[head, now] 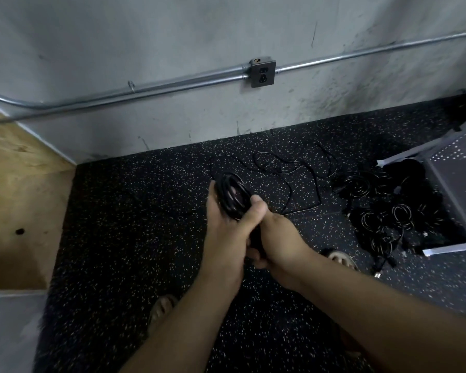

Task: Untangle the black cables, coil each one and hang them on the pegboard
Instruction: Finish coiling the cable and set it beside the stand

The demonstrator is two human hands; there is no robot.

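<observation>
Left hand [222, 216] gripping coiled black cable [230, 192], right hand [277, 232] clenched round its lower end, tangled cables [388, 211] just left of pegboard [460, 162]

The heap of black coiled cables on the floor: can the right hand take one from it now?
Probably not yet. The right hand grips the black cable coil together with the left hand; it must let go first. Nothing blocks the way to the heap.
</observation>
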